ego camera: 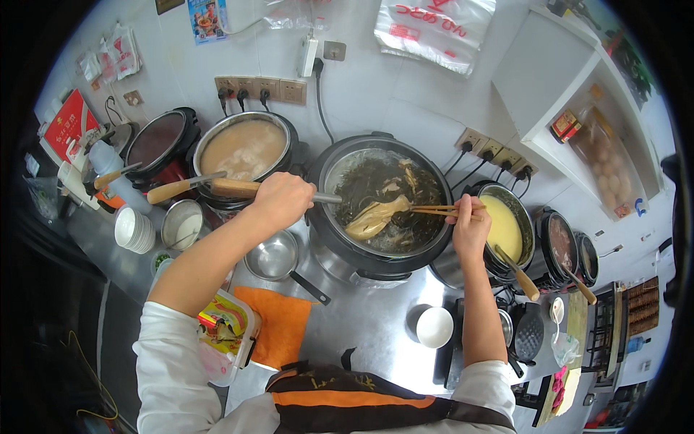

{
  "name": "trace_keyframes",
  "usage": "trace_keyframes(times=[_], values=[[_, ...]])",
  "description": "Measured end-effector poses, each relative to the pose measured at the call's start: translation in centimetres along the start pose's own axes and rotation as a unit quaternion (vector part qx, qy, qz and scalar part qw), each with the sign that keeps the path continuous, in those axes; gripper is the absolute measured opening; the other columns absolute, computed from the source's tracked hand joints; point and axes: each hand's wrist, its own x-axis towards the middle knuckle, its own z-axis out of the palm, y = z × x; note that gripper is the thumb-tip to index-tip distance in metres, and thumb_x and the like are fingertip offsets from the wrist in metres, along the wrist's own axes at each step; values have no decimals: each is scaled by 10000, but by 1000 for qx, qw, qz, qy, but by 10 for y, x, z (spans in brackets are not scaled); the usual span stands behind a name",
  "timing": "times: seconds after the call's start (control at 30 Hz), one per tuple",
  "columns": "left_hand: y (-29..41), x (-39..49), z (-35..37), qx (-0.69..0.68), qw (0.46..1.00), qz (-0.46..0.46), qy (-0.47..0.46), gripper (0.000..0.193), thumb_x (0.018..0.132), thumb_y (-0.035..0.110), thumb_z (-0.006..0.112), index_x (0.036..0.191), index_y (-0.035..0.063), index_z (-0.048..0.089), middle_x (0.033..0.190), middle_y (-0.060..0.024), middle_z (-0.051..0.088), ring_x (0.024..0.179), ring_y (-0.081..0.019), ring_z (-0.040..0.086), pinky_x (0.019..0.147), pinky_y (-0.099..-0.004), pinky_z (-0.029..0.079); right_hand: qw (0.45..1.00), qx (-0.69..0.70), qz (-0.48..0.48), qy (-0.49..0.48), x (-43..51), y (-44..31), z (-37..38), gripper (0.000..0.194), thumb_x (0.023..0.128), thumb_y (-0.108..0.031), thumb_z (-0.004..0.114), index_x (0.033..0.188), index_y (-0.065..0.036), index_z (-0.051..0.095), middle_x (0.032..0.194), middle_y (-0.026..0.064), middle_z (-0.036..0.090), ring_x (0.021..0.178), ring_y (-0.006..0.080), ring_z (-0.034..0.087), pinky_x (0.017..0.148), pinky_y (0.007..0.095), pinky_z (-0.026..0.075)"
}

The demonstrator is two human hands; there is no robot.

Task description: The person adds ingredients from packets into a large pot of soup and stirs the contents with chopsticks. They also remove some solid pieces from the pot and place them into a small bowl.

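Observation:
My left hand [283, 202] grips the wooden handle [236, 188] of a metal-shafted utensil, probably a ladle. Its shaft [328, 198] reaches over the rim of a large electric cooker [325, 163]; its far end is hidden. A pair of wooden chopsticks [434, 209] is in my right hand [470, 221], their tips against a large, creased, tan piece of food [377, 218]. That piece sits at the surface of the dark broth [358, 182], and I cannot tell exactly what it is. Smaller tan shreds [409, 176] float behind it.
A pot of cloudy tan liquid [244, 146] stands left, a pot of yellow porridge-like food [501, 225] right. Ladle handles [523, 285] jut over rims. Nearer are a small saucepan [274, 257], white bowl [435, 327], orange cloth [279, 325] and stacked bowls [133, 230].

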Motion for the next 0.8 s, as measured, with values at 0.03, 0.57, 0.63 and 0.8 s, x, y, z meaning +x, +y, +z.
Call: trace_keyframes(times=[0.03,0.57,0.63,0.8], values=[[1,0,0,-4,1000,1,4,196,865,267,741,832,74,741,738,-146,713,728,-337,716,679,-451,553,1000,-1,-3,2,2,0,-1,386,1071,-244,549,839,48,650,719,70,632,575,135,644,544,268,505],[1,0,2,-9,1000,-5,3,189,859,267,732,811,86,757,749,-141,722,734,-335,722,677,-441,559,972,155,162,71,-24,-16,-38,340,1071,-309,523,927,-17,621,782,68,588,555,174,650,531,284,562],[-1,-1,2,-9,1000,-3,7,183,857,264,732,809,90,759,747,-140,722,733,-334,722,675,-441,560,946,218,225,79,-37,3,-27,329,1069,-318,516,959,-20,598,793,82,595,574,195,661,552,305,582],[0,0,3,-7,1000,-2,12,173,852,257,731,795,96,758,734,-137,721,726,-331,723,678,-439,562,877,335,304,158,-53,29,-6,286,1074,-280,475,983,-18,547,875,129,611,693,234,674,642,359,621]])
